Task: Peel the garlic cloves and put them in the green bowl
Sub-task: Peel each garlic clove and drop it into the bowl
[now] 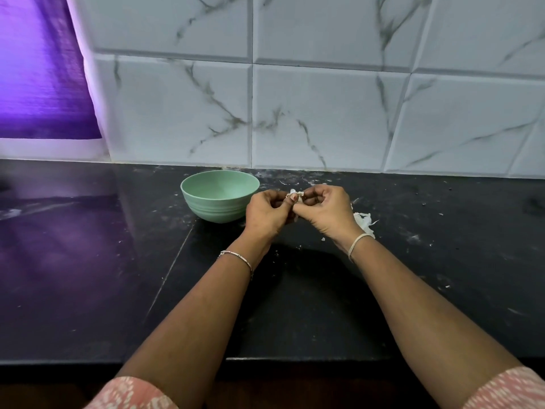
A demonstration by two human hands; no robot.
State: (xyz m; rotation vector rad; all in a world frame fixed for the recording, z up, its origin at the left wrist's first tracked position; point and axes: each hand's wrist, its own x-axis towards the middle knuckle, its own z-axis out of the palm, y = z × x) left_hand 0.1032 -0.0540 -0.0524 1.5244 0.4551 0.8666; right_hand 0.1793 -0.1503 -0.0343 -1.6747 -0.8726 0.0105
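A pale green bowl (219,196) stands on the black counter near the tiled wall; what I can see of its inside holds nothing. Just right of it, both hands meet above the counter. My left hand (267,212) and my right hand (326,209) pinch a small garlic piece (295,196) between their fingertips, with white papery skin sticking up from it. Most of the garlic is hidden by my fingers. A heap of white garlic skins (363,222) lies on the counter behind my right wrist.
The black stone counter (88,261) runs from the marble-tiled wall (324,113) to its front edge near my elbows. Small white skin flakes are scattered around the hands. A purple-lit opening (38,72) is at the far left.
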